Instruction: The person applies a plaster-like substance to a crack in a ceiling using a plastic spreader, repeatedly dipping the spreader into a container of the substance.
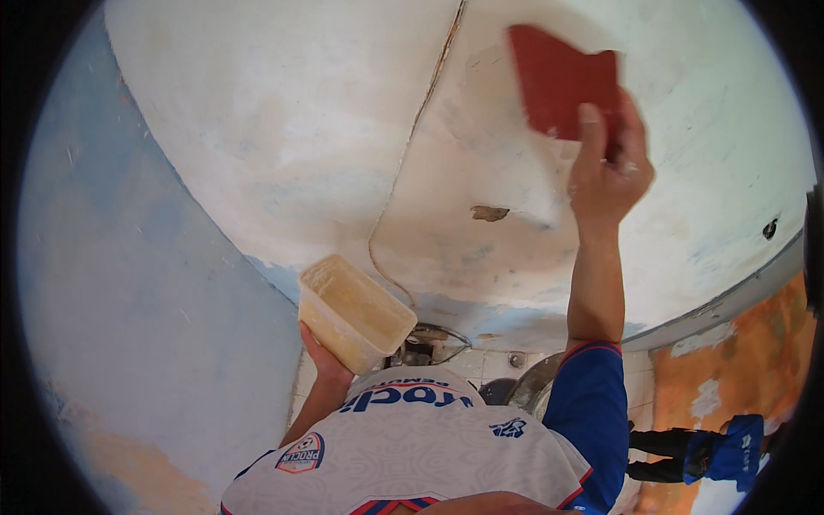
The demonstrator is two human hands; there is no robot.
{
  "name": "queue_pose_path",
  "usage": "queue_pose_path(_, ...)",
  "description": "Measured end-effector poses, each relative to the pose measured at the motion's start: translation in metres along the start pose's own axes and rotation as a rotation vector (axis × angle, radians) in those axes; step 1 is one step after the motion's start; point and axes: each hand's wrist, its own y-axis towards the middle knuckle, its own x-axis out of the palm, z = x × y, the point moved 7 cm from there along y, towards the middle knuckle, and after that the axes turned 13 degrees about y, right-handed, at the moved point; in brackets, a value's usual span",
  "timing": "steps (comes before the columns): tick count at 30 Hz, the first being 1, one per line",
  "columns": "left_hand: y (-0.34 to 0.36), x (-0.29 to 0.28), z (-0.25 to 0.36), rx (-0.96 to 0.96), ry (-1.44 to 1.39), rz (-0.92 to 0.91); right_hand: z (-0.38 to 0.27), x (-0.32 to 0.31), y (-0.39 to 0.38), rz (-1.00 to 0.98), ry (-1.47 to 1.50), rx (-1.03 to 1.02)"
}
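Observation:
A red, flat putty spreader (pixel 562 84) is gripped in my right hand (pixel 611 172), the thumb pressed on its near face. My right arm reaches up to the whitish plastered wall (pixel 283 129), and the spreader is at or close to its surface; contact cannot be made out. Light specks of paste cling to my fingers. My left hand (pixel 326 356), low at the left, supports a cream plastic tub (pixel 356 313) from beneath and the side. The tub is tilted, its open top showing smeared pale residue on the inner walls.
A chipped hole (pixel 489 213) and a long thin groove (pixel 416 129) mark the wall. A bluish wall (pixel 154 257) adjoins at left. Another person (pixel 725 451) in blue stands at lower right by an orange, patched wall (pixel 738 369). Several round containers (pixel 536 382) stand on the tiled floor.

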Motion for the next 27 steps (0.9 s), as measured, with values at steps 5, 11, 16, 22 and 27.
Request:
queue_pose_path(5, 0.002, 0.005, -0.005, -0.031, -0.042, -0.051, -0.002, 0.014, -0.005, -0.153, -0.186, -0.172)
queue_pose_path(11, -0.001, 0.007, 0.001, 0.004, 0.03, -0.033, 0.002, 0.007, -0.008, -0.09, 0.106, 0.043)
queue_pose_path(16, 0.001, -0.002, 0.0, -0.02, 0.014, -0.005, 0.028, -0.005, 0.001, 0.018, -0.144, 0.1)
queue_pose_path(22, 0.001, -0.012, 0.001, -0.016, 0.032, 0.058, 0.017, 0.0, -0.011, 0.089, 0.262, 0.206)
queue_pose_path(27, 0.0, -0.014, 0.003, -0.001, 0.024, 0.06, 0.027, -0.021, 0.007, 0.268, -0.081, 0.157)
